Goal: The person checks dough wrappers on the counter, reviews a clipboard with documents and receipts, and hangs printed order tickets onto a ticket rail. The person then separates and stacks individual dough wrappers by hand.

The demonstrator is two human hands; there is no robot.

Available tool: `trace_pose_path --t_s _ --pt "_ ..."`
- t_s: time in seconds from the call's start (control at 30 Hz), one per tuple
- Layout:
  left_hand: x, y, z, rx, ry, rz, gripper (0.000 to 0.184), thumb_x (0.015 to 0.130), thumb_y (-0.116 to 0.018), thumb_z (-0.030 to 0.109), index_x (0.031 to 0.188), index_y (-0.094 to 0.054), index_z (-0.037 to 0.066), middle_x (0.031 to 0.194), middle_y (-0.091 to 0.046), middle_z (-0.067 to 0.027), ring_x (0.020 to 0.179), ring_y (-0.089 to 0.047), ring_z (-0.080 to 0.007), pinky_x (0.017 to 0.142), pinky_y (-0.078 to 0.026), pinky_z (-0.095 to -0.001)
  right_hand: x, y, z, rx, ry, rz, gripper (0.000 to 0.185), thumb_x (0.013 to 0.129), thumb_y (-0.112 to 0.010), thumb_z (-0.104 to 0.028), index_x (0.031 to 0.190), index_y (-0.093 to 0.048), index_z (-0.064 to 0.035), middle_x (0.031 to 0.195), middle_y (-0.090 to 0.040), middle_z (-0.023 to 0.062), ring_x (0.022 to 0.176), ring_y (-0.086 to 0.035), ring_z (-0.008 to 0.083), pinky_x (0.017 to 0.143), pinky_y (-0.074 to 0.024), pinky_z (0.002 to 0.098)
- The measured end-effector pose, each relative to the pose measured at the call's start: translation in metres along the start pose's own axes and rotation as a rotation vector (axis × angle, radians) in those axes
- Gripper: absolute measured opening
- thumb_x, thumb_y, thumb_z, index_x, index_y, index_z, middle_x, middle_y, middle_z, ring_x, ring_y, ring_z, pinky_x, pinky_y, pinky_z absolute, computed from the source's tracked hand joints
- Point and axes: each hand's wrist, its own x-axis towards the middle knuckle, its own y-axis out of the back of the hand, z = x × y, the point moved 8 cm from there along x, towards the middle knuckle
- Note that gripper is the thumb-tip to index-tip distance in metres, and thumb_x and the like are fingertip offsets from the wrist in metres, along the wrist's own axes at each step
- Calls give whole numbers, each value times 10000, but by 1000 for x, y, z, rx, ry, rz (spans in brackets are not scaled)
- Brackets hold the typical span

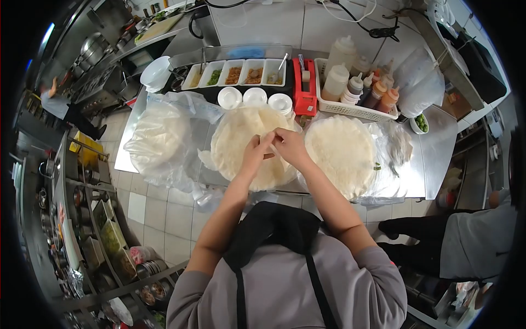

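Observation:
A stack of thin, pale, round flatbread [233, 145] lies on the steel counter in front of me. My left hand [256, 154] and my right hand [291, 147] meet above its middle. The fingertips of both are closed together, apparently pinching a thin fold of the flatbread; the fingers partly hide it. Just to the right is a second round of flatbread [339, 156], on crumpled clear plastic [392, 156]. Left of the stack sits a plastic-wrapped round bundle [156, 140].
Behind the bread stand small white bowls [255, 97], a row of filling trays [233, 75], a red dispenser [304, 90] and a basket [356, 109] of sauce bottles. One person [471, 241] stands at right, another [57, 104] far left. Shelving [82, 219] is behind me on the left.

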Motion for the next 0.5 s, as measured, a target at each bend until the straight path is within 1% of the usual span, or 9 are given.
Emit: trace_pose_path --t_s 0.07,0.17,0.27,0.37,0.47,0.5 --pt "5 0 2 119 0 -51 358 889 -526 307 823 -546 -44 717 -490 -18 694 -554 -126 691 -522 -267 -1 -2 -10 -41 -31 -58 117 799 -579 -101 815 -592 15 669 -596 127 579 -540 175 569 -432 291" --pt "-2 2 24 159 -54 -162 338 869 -562 275 803 -567 -57 695 -498 -11 659 -525 -112 616 -474 -238 0 8 -10 56 -2 -22 122 805 -596 -111 823 -588 9 658 -590 120 577 -530 167 568 -430 290" --pt "-1 24 36 663 -360 84 279 861 -578 240 744 -587 -13 684 -527 -9 610 -459 -73 555 -387 -218 -6 24 -18 43 -12 107 104 795 -593 -90 794 -584 14 685 -595 171 600 -573 250 563 -440 329" --pt "-12 33 41 456 -530 235 265 838 -588 157 655 -537 -28 652 -495 -28 564 -397 -71 501 -319 -245 -11 34 1 25 -86 245 91 787 -596 -73 810 -583 14 677 -593 161 613 -586 257 569 -442 323" --pt "-22 29 41 344 -553 302 292 828 -578 122 611 -452 -27 618 -447 -31 540 -367 -83 490 -302 -261 -10 35 4 -6 -56 275 127 788 -600 -101 829 -578 18 666 -588 156 624 -592 269 581 -451 342" --pt "-23 26 42 406 -570 273 291 828 -575 122 614 -450 -30 615 -446 -28 540 -367 -81 489 -301 -262 -9 30 -1 -11 2 255 138 786 -602 -111 841 -583 15 680 -596 147 636 -595 248 593 -455 335"
